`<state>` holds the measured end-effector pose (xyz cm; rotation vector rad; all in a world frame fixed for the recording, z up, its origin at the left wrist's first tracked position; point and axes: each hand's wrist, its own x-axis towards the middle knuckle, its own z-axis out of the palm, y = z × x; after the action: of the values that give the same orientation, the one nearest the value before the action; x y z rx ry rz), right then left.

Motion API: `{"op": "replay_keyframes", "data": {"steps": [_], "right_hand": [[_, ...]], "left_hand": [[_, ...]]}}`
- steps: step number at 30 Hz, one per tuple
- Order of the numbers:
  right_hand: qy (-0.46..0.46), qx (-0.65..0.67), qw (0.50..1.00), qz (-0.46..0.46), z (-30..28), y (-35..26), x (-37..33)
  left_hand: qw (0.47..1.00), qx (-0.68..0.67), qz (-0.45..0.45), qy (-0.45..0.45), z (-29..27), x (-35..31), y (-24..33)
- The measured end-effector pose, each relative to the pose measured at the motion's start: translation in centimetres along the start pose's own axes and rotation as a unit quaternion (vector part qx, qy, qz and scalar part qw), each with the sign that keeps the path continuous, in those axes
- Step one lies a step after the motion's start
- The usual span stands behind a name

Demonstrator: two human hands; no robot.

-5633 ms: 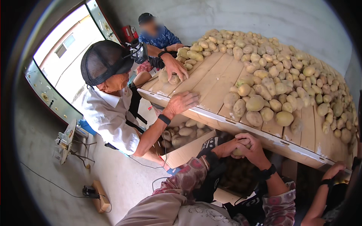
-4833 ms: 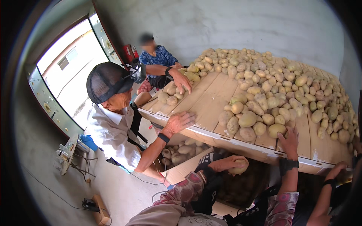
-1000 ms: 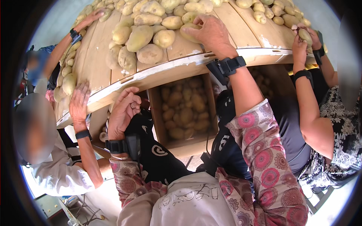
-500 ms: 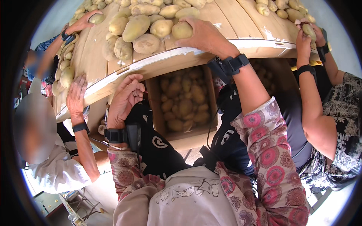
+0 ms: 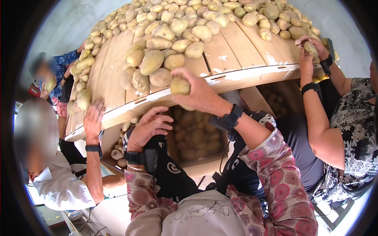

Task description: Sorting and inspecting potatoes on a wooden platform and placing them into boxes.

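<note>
My right hand is closed round a yellow-brown potato, held just past the near edge of the wooden table. Part of another potato shows below that palm; whether it is held, I cannot tell. My left hand is open beneath the table edge, its fingers apart and slightly bent, with nothing in them. Under both hands is a cardboard box with many potatoes inside, partly hidden by my hands. A pile of potatoes lies on the table just beyond my right hand.
More potatoes are heaped along the far side. A co-worker's hand rests on the table edge at left. At right, another person's hands hold a potato. Beside my box stands a second box of potatoes.
My right hand has brought a potato off the table toward me, over the edge. My left hand's fingers have spread. The view has shifted, showing more of the far heap.
</note>
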<state>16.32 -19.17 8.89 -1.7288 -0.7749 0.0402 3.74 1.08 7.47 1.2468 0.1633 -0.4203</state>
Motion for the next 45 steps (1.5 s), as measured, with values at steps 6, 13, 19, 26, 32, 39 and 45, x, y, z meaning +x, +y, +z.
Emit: {"op": "replay_keyframes", "data": {"steps": [6, 13, 19, 26, 32, 39, 45], "right_hand": [[-0.02, 0.022, 0.996, -0.088, 5.8, -0.8, -2.7], [0.058, -0.109, 0.963, -0.241, 1.2, 2.0, 4.0], [0.065, -0.359, 0.917, -0.16, -3.4, 6.6, 7.2], [0.018, -0.271, 0.962, -0.006, -3.1, 5.8, 7.6], [-0.009, -0.263, 0.963, 0.054, -3.5, 5.0, 8.5], [-0.066, -0.334, 0.93, 0.135, -3.1, 5.7, 9.7], [-0.073, -0.305, 0.943, 0.115, -3.4, 4.8, 10.5]], "left_hand": [[0.996, -0.031, 0.08, -0.009, 1.2, 0.2, -0.9], [0.998, -0.03, 0.053, 0.033, -0.2, 0.6, -1.2], [0.998, 0.033, 0.048, 0.027, -1.9, 0.7, -1.0], [0.991, 0.073, 0.004, -0.112, -1.0, -0.1, -0.8], [0.991, 0.123, -0.024, -0.049, -1.2, -0.2, -0.3], [0.999, 0.012, 0.02, 0.046, -2.9, 1.4, -1.4], [0.996, -0.019, 0.054, 0.07, -2.9, 2.0, -1.6]]}}
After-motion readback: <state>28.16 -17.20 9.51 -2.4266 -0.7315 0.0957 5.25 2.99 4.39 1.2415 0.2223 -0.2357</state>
